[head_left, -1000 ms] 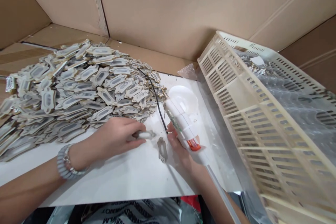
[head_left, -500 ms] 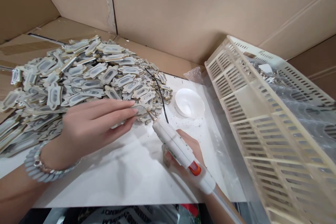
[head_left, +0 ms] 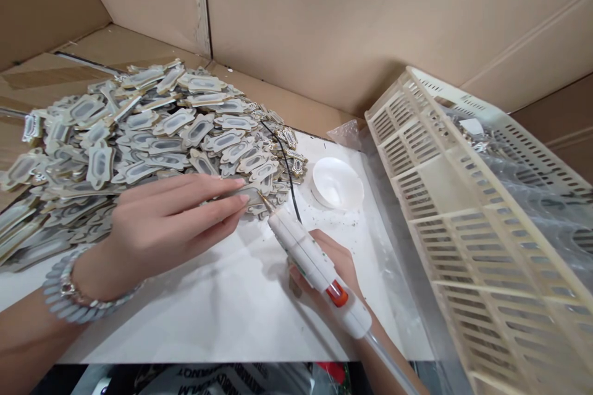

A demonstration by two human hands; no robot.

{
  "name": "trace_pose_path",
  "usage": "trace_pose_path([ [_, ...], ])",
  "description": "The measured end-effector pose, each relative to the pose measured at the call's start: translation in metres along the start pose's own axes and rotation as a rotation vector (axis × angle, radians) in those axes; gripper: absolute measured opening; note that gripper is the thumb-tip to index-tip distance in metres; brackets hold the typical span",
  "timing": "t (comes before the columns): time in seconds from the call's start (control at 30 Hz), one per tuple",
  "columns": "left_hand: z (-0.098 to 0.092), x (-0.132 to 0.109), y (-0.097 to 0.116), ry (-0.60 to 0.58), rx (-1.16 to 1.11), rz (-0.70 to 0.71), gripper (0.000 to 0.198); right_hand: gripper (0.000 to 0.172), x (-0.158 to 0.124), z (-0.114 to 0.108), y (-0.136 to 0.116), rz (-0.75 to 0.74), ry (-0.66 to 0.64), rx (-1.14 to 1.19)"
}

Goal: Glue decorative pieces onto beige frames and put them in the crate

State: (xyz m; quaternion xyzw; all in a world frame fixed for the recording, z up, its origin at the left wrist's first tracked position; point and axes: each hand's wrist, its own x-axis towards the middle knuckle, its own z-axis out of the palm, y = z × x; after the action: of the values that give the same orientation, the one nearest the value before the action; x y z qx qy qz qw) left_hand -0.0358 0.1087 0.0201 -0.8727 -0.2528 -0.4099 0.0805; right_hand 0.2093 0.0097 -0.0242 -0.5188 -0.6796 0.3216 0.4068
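My left hand (head_left: 171,216) pinches a small grey frame-shaped plate (head_left: 251,195) between its fingertips, just above the white tabletop. Wrapped round the handle of a white hot glue gun (head_left: 306,253) is my right hand (head_left: 340,265), partly hidden behind the gun's body. The nozzle tip meets the plate at its right end, or hovers right over it; I cannot tell which. A clear glue stick (head_left: 389,361) runs out of the gun's back end. Close behind my left hand rises a big heap of similar frame-shaped plates (head_left: 152,129).
A white bowl (head_left: 337,184) stands right of the heap, with a black cord (head_left: 286,163) running near it. On the right, a tilted cream plastic basket (head_left: 445,197) holds clear plastic and small metal pieces. Cardboard walls (head_left: 324,31) enclose the back.
The nozzle has shifted slightly left along the plate, and the glue gun has tipped a little. My left hand keeps its pinch, moved slightly right. The whole view has shifted a bit.
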Motion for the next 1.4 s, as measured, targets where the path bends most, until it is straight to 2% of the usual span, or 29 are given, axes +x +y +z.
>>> trace_pose_path([
  [0.43, 0.001, -0.002, 0.001, 0.019, 0.007, 0.031, 0.012, 0.015, 0.003, 0.001, -0.003, -0.024, 0.003, -0.029],
  [0.67, -0.001, -0.001, 0.004, -0.007, 0.004, -0.036, 0.013, 0.017, 0.004, 0.002, 0.000, -0.079, 0.028, -0.044],
  [0.83, -0.002, 0.003, 0.002, 0.000, -0.001, 0.021, 0.011, 0.017, 0.004, 0.001, -0.001, -0.069, 0.020, -0.036],
  [1.07, 0.000, 0.001, 0.002, 0.011, 0.019, -0.015, 0.010, 0.017, 0.004, 0.000, -0.003, -0.050, 0.027, -0.041],
  [1.17, -0.003, 0.000, 0.002, -0.018, -0.009, -0.054, 0.008, 0.017, 0.004, -0.001, -0.007, -0.012, 0.030, -0.036],
  [1.3, -0.004, 0.000, 0.004, -0.039, -0.091, -0.123, 0.010, 0.016, 0.004, 0.001, -0.009, 0.116, 0.121, -0.007],
  [1.4, 0.002, -0.001, 0.012, -0.014, -0.234, -0.176, 0.009, 0.020, 0.004, 0.002, -0.005, 0.091, 0.225, 0.019],
])
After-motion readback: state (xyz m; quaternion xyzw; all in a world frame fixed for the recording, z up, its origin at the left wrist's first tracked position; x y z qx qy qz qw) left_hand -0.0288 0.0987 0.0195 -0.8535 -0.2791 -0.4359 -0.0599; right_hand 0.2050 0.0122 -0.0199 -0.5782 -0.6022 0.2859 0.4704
